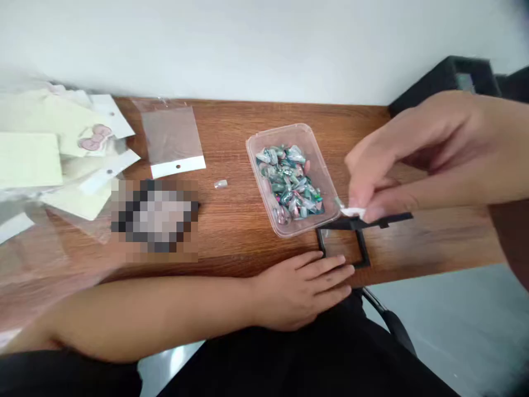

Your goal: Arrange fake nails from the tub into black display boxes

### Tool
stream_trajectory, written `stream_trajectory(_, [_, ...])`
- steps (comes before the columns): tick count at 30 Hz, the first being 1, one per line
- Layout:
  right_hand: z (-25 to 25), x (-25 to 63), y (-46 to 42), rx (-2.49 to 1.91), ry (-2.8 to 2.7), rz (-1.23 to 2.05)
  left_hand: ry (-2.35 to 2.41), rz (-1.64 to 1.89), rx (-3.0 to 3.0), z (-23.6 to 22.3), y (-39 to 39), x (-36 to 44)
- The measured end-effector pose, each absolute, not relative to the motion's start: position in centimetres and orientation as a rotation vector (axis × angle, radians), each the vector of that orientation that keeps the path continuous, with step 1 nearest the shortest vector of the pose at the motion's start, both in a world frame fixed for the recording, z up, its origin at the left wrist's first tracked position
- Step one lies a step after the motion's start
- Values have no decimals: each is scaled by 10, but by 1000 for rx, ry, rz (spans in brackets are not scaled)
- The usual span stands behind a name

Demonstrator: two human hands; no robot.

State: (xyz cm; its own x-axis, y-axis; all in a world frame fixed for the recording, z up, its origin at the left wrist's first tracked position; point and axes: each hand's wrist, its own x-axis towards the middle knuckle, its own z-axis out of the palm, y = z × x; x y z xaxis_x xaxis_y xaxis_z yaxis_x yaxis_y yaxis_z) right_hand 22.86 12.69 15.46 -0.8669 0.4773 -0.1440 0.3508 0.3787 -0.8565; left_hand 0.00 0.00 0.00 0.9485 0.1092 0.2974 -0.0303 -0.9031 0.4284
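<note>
My right hand (430, 154) is raised above the right part of the table, thumb and fingers pinched on a small white piece (352, 212) with a greenish tip, which looks like a false nail. Just left of it stands a clear plastic box (258, 182) holding many glossy green, clear and pink false nails (291, 179). A single pale false nail (220, 183) lies on the wood left of the box. My left hand (306, 289) rests flat at the table's front edge, fingers stretched out and holding nothing. Near its fingertips is a black case with a windowed frame (362, 248), partly under my right hand.
Clear bags and pale cards (28, 160) are heaped at the left. One clear bag with a white header (173, 138) lies apart near the wall. A blurred-out dark object (155, 218) sits before it. Black boxes (446, 82) stand back right.
</note>
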Motion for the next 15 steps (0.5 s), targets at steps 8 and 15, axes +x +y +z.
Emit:
stream_trajectory(8, [162, 233, 98, -859, -2156, 1753, 160, 967, 1875, 4, 5, 10])
stream_trajectory(15, [146, 234, 84, -764, -2421, 1939, 135, 1007, 1321, 6, 6, 14])
